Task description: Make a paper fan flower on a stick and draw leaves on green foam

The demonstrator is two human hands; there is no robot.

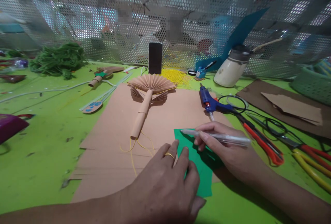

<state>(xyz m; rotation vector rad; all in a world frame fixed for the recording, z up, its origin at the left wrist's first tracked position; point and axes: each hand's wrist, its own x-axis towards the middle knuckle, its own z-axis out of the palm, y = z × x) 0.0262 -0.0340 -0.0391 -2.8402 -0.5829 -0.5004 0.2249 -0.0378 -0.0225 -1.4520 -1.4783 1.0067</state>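
Between the thumb and fingers of my right hand (217, 139) is a pen (227, 139), its tip close to the top left corner of a green sheet of paper (204, 179). I cannot tell whether the tip touches. My left hand (170, 179), with a ring on one finger, lies flat with fingers spread over the left edge of that green sheet. Both rest on a stack of brown paper (103, 155). Beyond my left hand lies a pleated brown paper fan (152, 83) with a rolled paper handle and yellow threads at its end.
A blue glue gun (210, 102), a red utility knife (263, 144) and scissors (307, 151) lie to the right. At the back stand a phone (155, 58), yellow paper shreds (177, 77) and a white jug (231, 68). Green yarn (58, 58) is piled back left.
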